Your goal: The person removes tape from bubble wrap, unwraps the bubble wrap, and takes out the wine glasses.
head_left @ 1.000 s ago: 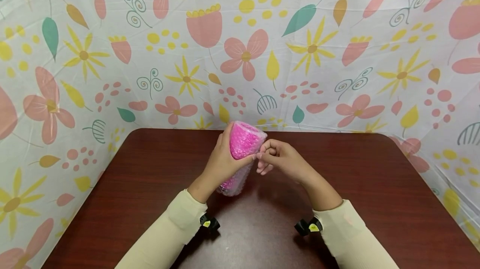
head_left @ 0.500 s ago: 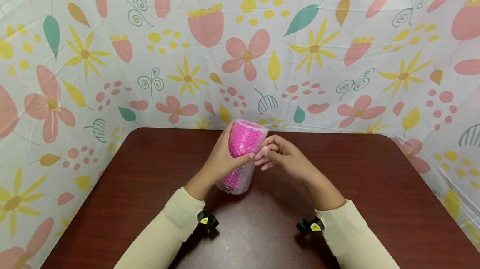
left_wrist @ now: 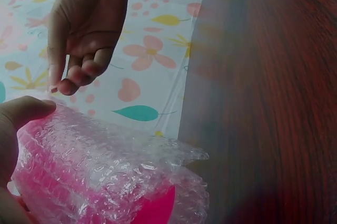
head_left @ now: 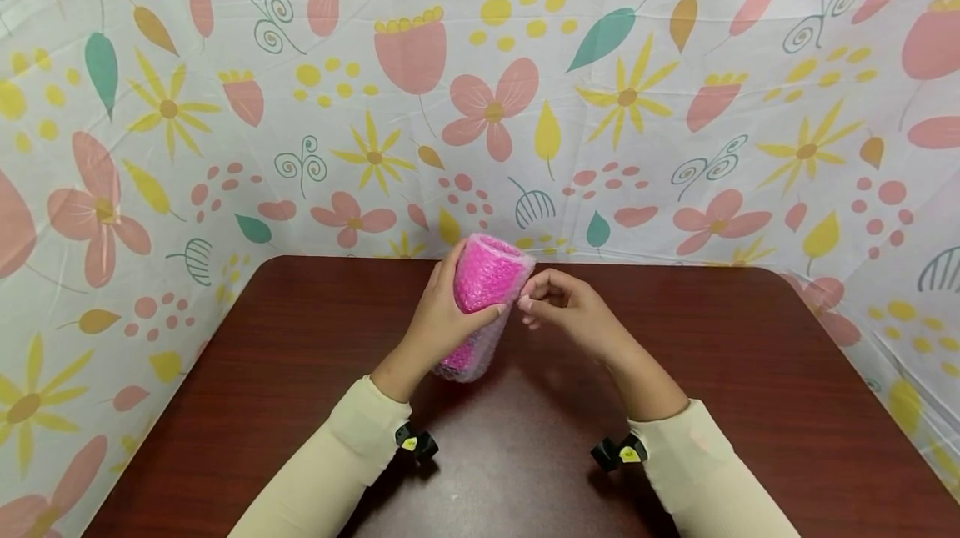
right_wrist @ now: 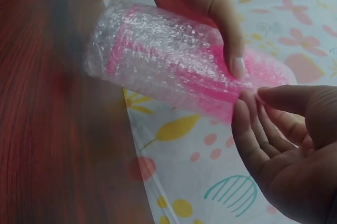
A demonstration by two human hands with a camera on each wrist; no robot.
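Note:
A pink, roughly cylindrical object wrapped in clear bubble wrap (head_left: 491,275) is held tilted over the table. My left hand (head_left: 438,313) grips it from the left, the thumb lying across its front; the left wrist view shows the bubble wrap (left_wrist: 100,155) close up, with loose crinkled layers at one end. On the other side, my right hand (head_left: 573,313) has thumb and forefinger brought together at the wrap's edge. In the right wrist view the right hand's fingertips (right_wrist: 243,105) pinch at the wrap beside the left thumb (right_wrist: 237,66). What the wrap covers is mostly hidden.
The dark reddish-brown table (head_left: 300,404) has a floral cloth (head_left: 480,104) hanging behind it and along its sides. Black wrist cameras (head_left: 416,444) sit on the cuffs of both light sleeves (head_left: 330,455).
The wrapped object has risen slightly and turned a little in my left hand. My right fingers loosened, spread, then came together again at the wrap's edge.

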